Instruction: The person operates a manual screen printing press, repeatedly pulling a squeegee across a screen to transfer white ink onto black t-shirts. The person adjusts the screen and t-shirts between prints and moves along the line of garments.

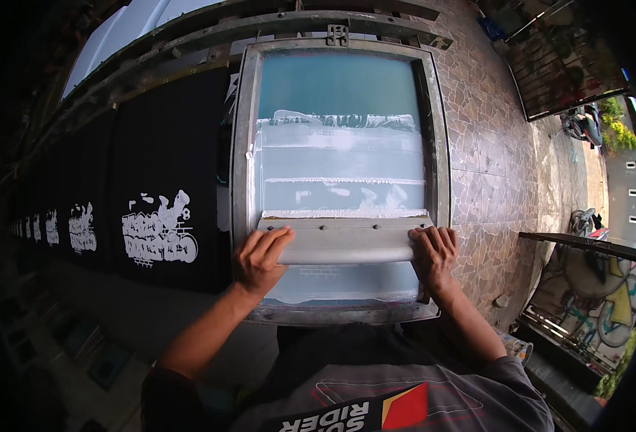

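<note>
A wide metal squeegee [343,241] lies across a printing screen, gripped at its two ends. My left hand [262,255] is closed over its left end, and my right hand [434,255] is closed over its right end. The screen's metal frame [440,144] surrounds a blue-green mesh [336,79]. White ink [339,137] is smeared in bands over the mesh, with a thick line of it along the squeegee's far edge. Faint shapes of a stencil show through beyond the squeegee and just below it. What lies under the screen is hidden.
To the left, black fabric panels [167,137] lie in a row, several bearing a white print [160,230]. A metal rail [260,32] runs behind the screen, joined by a hinge clamp [337,34]. Stone-patterned floor tiles [480,144] stretch right, toward a parked motorcycle [584,124].
</note>
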`<move>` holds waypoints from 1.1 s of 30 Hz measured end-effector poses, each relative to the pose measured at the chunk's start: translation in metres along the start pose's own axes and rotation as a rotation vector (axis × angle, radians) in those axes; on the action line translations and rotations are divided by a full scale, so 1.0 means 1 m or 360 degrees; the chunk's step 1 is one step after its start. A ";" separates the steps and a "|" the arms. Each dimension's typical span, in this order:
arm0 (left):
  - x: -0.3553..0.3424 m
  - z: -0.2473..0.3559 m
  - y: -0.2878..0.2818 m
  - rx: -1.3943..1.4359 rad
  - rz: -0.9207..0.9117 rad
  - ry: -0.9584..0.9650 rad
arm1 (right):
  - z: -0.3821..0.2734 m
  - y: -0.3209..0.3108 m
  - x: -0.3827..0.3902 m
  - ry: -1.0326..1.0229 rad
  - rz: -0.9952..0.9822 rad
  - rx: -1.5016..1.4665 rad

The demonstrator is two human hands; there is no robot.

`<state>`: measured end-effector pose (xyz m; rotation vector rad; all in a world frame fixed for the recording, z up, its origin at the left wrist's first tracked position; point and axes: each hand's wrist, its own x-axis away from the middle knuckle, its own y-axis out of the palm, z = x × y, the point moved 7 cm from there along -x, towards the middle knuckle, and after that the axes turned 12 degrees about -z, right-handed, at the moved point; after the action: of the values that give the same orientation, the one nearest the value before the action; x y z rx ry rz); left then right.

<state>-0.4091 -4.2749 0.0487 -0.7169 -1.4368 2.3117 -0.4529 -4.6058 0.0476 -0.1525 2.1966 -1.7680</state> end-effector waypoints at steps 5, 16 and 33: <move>-0.103 -0.057 -0.001 0.0002 -0.0176 -0.0043 | 0.052 0.000 -0.111 -0.0020 -0.0214 0.0091; -0.024 0.022 -0.065 0.0106 -0.0462 0.0014 | -0.008 -0.072 -0.009 -0.0064 -0.0402 -0.0064; 0.153 0.035 -0.034 0.0412 0.0234 -0.0309 | -0.050 -0.025 0.157 -0.0028 -0.0102 -0.0506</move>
<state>-0.5543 -4.2071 0.0546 -0.5519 -1.1591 2.6806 -0.6195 -4.6088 0.0527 -0.3112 2.4709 -1.4290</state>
